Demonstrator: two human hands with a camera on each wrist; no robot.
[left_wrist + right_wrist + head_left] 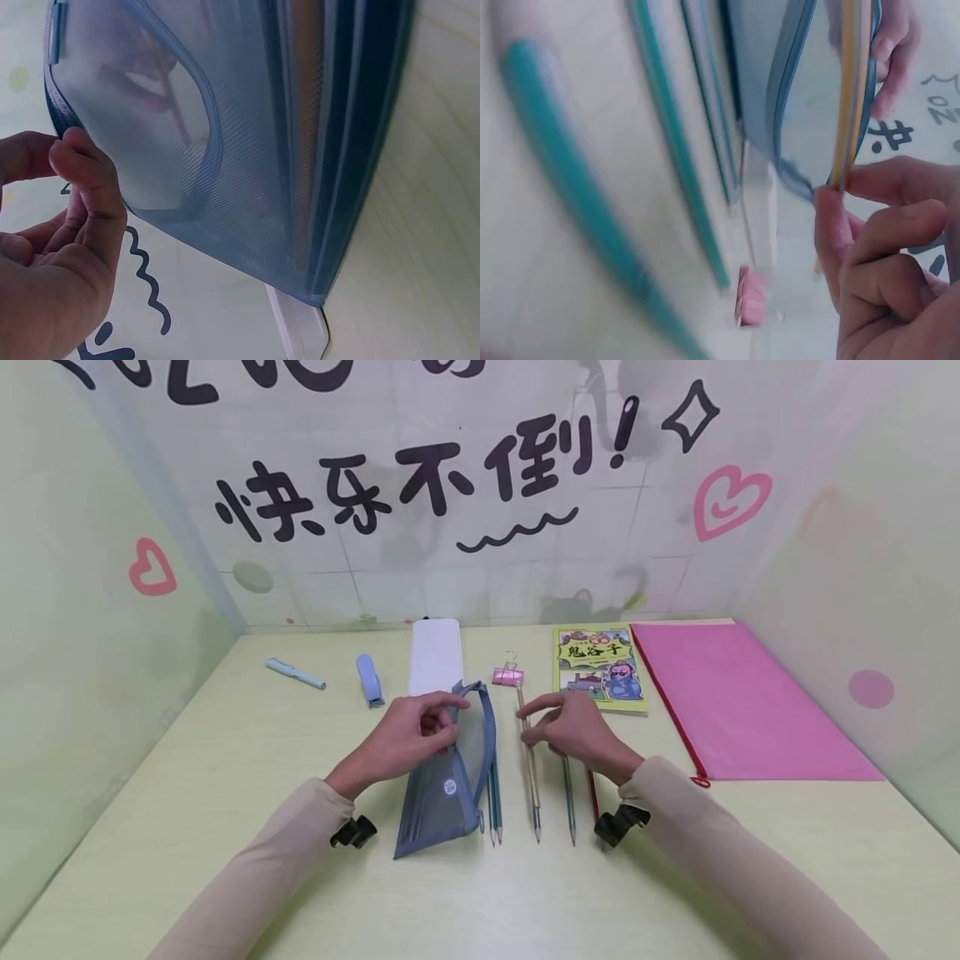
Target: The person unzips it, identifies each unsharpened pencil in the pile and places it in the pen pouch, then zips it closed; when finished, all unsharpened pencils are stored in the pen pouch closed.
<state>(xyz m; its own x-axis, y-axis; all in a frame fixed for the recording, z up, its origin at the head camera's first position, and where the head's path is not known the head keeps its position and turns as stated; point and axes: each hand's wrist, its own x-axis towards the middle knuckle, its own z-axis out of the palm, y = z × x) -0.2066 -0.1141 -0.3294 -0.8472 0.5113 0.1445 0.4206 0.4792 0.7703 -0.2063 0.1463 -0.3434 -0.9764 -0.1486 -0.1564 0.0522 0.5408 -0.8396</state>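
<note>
A blue-grey mesh pencil pouch [433, 806] is held up with its zipped mouth open. My left hand [411, 737] pinches its upper edge between thumb and finger; the left wrist view shows the same grip on the zip edge [60, 105]. Long strips, one brown [306, 112], show through the mesh. My right hand [576, 733] pinches a yellowish pencil [849, 90] beside the pouch's mouth, its tip pointing toward me. Teal pencils [495, 802] lie right of the pouch. Another teal pencil [570, 802] and a dark red pencil [592, 789] lie below my right hand.
Along the back are a blue pen-like item [295, 673], a blue stapler [369, 680], a white case [436, 652], a pink binder clip [507, 675] and a comic-covered book [600, 668]. A pink zip folder [757, 702] lies right. Printed walls enclose the table.
</note>
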